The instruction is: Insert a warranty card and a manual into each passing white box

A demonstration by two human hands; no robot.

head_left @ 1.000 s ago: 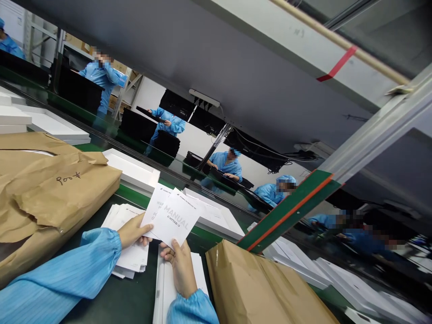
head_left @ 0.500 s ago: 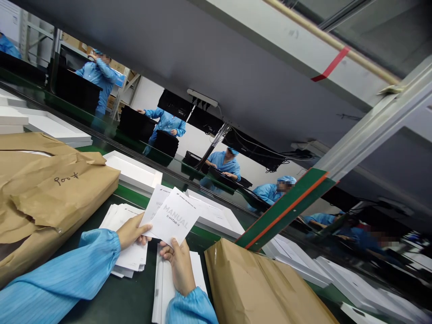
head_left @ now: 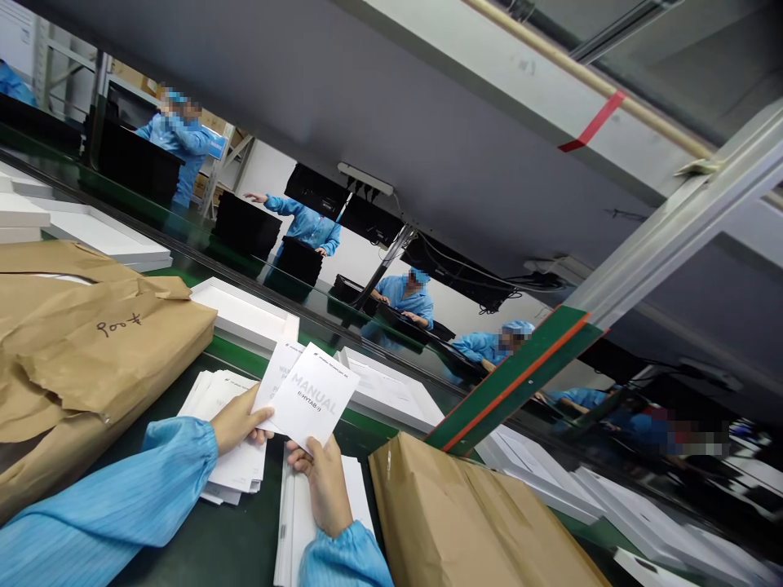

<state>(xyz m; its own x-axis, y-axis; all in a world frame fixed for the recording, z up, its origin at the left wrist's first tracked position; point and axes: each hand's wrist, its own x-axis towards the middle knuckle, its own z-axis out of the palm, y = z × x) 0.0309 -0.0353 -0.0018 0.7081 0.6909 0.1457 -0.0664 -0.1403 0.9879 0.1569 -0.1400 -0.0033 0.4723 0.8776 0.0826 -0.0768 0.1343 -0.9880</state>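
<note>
1. Right, your left hand [head_left: 236, 422] pinches the left edge of a white card [head_left: 278, 379], thumb on top, at about 7 o'clock in the view.
2. Your right hand [head_left: 324, 481] grips the bottom corner of the booklet [head_left: 315, 398] printed "MANUAL", thumb pressed on its face; it overlaps the card, at 6 o'clock.
3. Both papers are held up, tilted, above the green belt [head_left: 232, 538].
4. Under your left hand, a loose stack of white sheets [head_left: 214, 399] lies on the belt.
5. Below your right wrist sits a white pile [head_left: 294, 522], edges toward you.
6. Brown paper packages flank you: one [head_left: 91, 342] at 9 o'clock, one [head_left: 465, 522] at 5 o'clock.
7. White trays [head_left: 245, 314] line the far side at 10 o'clock.
</note>
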